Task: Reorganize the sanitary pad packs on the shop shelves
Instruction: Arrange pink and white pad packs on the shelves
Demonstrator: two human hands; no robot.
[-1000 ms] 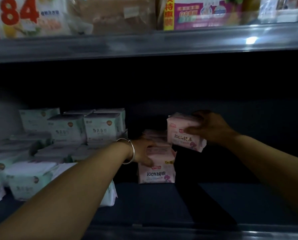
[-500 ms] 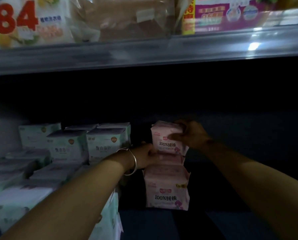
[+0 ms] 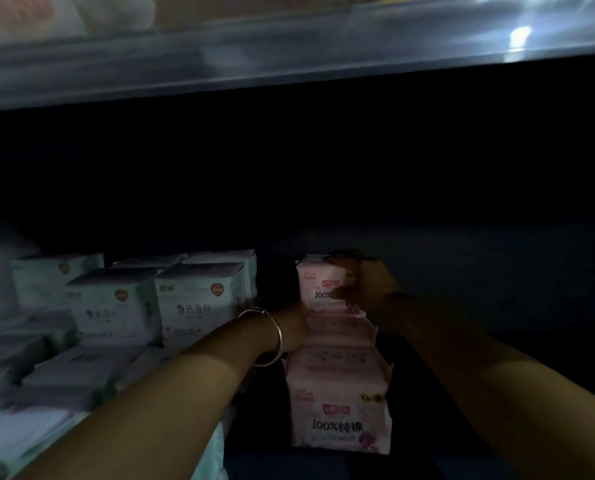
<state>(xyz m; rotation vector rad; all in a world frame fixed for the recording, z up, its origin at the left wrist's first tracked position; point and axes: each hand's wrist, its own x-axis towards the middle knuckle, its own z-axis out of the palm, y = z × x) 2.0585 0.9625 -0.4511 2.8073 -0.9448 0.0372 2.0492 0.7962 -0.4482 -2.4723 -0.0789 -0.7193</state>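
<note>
A row of pink sanitary pad packs stands on the dark shelf. The front pink pack [image 3: 339,403] faces me near the shelf edge. A rear pink pack [image 3: 318,282] sits raised at the back of the row, and my right hand [image 3: 365,289] grips it from the right, fingers over its top and front. My left hand [image 3: 294,323], with a silver bangle on the wrist, rests against the left side of the row; its fingers are mostly hidden behind the wrist.
Several green-and-white packs [image 3: 116,306] stand and lie stacked to the left of the pink row. The upper shelf's edge [image 3: 289,64] runs overhead with blurred goods on it. The dark shelf floor [image 3: 497,358] stretches to the right.
My right hand has carried the pink pack leftward and down onto the back of the pink row. The camera has moved closer and lower; my left hand stays by the row.
</note>
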